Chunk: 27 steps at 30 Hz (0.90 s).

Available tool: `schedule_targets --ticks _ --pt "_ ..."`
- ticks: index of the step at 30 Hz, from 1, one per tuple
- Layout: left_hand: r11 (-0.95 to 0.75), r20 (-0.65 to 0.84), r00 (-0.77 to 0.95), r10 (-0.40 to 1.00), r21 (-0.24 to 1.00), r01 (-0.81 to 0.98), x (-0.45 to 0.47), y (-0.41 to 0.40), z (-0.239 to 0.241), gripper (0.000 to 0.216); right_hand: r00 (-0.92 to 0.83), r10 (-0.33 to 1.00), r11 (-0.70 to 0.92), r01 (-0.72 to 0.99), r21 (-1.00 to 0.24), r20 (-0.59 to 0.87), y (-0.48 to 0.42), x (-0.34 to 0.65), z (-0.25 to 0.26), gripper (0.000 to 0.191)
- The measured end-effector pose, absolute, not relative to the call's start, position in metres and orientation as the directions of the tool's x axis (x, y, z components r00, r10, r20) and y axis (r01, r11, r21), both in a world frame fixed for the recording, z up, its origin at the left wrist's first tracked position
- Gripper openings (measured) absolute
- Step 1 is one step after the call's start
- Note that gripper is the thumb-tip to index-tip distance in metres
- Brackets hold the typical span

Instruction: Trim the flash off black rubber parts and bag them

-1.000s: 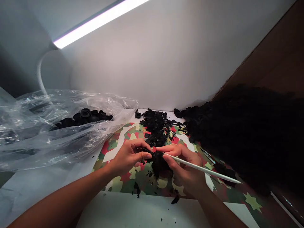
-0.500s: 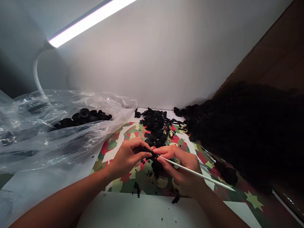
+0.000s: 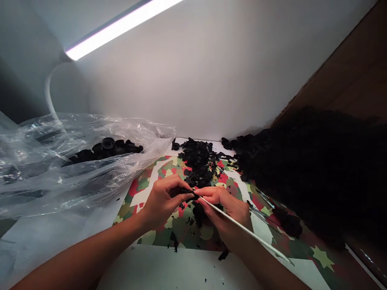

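Between thumb and fingers, my left hand [image 3: 165, 197] pinches a small black rubbery piece [image 3: 190, 192], mostly covered by the fingertips. My right hand [image 3: 228, 207] grips a thin white stick [image 3: 242, 226] near its front end, and that end meets the black piece. The stick's long back end slants down to the right over my forearm. Both hands are close together above a patterned red and green sheet [image 3: 157, 235]. Below them lie dark scraps [image 3: 198, 213] and crumbs.
Behind my hands stands a heap of black scraps [image 3: 198, 159]. To the left, a clear plastic bag [image 3: 127, 173] holds black round parts [image 3: 108, 143]. A large black pile [image 3: 287, 173] fills the right side by a cardboard panel [image 3: 350, 80]. A lamp [image 3: 121, 30] shines overhead.
The stick's back end has swung lower and slightly left as my right hand turned a little. My left hand stays almost in place, still pinching the black piece.
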<state>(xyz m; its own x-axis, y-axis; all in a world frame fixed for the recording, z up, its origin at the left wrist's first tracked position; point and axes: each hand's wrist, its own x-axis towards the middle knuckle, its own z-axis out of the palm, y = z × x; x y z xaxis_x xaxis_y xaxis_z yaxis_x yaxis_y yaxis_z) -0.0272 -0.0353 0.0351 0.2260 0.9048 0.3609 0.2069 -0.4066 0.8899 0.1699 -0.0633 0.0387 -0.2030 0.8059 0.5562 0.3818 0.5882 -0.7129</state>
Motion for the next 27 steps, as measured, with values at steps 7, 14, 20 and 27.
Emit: schedule_targets --ticks 7,14,20,27 --pt "-0.546 0.515 0.183 0.837 0.802 0.243 -0.027 -0.037 0.032 0.005 -0.085 0.787 0.57 0.481 -0.666 0.612 -0.063 0.164 0.03 0.012" --pt "-0.384 0.377 0.178 0.909 0.923 0.005 -0.03 -0.037 0.041 0.005 0.01 0.875 0.46 0.293 -0.838 0.483 -0.057 0.183 0.046 0.019" --pt "-0.298 0.295 0.221 0.93 0.954 -0.021 -0.028 -0.036 0.044 0.003 -0.181 0.855 0.517 0.212 -0.829 0.486 -0.062 0.184 0.042 0.011" --pt "-0.305 0.289 0.233 0.929 0.952 0.037 -0.027 -0.038 0.045 0.001 -0.204 0.818 0.575 0.266 -0.774 0.538 -0.06 0.18 0.047 0.01"
